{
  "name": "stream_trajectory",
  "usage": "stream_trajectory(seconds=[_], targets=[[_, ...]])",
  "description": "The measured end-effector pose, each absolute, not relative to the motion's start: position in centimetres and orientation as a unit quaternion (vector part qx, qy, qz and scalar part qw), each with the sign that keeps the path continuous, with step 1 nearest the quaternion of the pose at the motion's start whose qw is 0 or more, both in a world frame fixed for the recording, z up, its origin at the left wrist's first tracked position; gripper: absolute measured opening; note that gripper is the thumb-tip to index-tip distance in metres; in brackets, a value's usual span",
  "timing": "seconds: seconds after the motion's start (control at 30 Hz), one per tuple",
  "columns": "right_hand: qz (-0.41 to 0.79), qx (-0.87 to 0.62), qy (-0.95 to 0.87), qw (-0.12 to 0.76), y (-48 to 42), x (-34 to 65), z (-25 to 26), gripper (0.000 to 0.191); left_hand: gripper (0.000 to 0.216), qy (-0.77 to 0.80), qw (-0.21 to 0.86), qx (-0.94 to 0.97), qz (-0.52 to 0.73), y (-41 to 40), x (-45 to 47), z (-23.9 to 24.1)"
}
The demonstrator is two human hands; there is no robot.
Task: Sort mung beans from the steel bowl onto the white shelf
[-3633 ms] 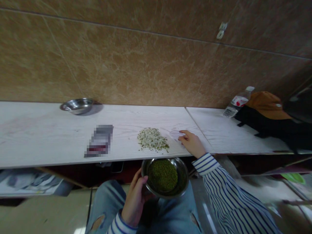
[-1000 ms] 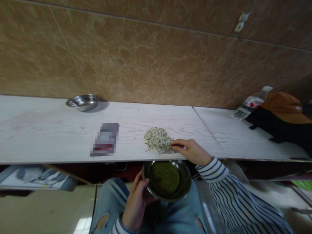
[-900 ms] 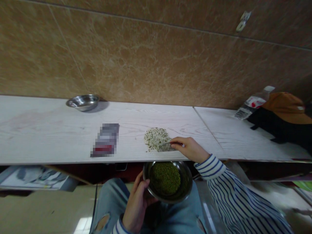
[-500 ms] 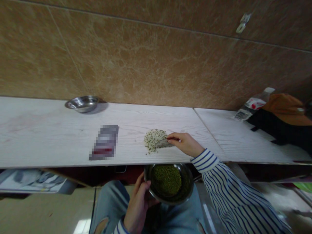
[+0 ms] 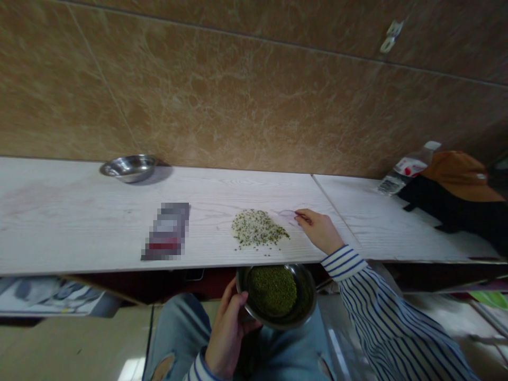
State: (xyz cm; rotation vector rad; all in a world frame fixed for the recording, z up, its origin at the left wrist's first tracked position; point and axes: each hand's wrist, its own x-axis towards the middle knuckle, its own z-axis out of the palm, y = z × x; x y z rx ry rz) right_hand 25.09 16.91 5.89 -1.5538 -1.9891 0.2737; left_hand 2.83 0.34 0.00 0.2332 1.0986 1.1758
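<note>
My left hand (image 5: 230,329) grips the left rim of a steel bowl (image 5: 306,312), held just below the counter edge above my lap. Green beans that look like mung beans (image 5: 273,290) lie in the bowl. On the counter is a low pile of white rice-like grains mixed with green beans (image 5: 256,227), with a few strays along its near side. My right hand (image 5: 319,230) is to the right of the pile, fingers pinched on a thin, clear, rounded plastic piece (image 5: 286,214). That piece sits at the pile's right side; its exact shape is hard to make out.
Near the wall stands a second steel bowl (image 5: 130,169). A blurred-out flat packet or phone-like thing (image 5: 166,231) lies left of the pile. At right a plastic bottle (image 5: 408,168) leans beside a brown and black cap (image 5: 456,177). An open drawer (image 5: 51,299) juts out lower left.
My right hand has moved right, away from the pile, with the clear piece. The pile now spreads farther right, with more green beans showing there. My left hand still holds the bowl.
</note>
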Motion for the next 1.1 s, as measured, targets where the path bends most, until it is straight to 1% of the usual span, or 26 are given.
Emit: stream_trajectory(seconds=[0.17, 0.47, 0.73, 0.93, 1.1], targets=[[0.105, -0.590, -0.748, 0.286, 15.4, 24.6, 5.7, 0.027, 0.052, 0.490, 0.689, 0.111, 0.523, 0.3, 2.9, 0.2], [0.153, -0.591, -0.730, 0.305, 13.0, 24.3, 5.5, 0.028, 0.056, 0.479, 0.698, 0.118, 0.519, 0.4, 3.3, 0.6], [0.169, -0.579, -0.730, 0.321, 11.7, 23.6, 5.9, 0.027, 0.054, 0.472, 0.699, 0.129, 0.521, 0.4, 3.6, 0.8], [0.153, -0.574, -0.737, 0.321, 10.7, 24.3, 6.6, 0.024, 0.048, 0.478, 0.697, 0.125, 0.519, 0.4, 3.4, 1.2], [0.136, -0.581, -0.739, 0.313, 10.0, 25.2, 6.7, 0.023, 0.049, 0.484, 0.693, 0.133, 0.518, 0.3, 3.4, 1.0]])
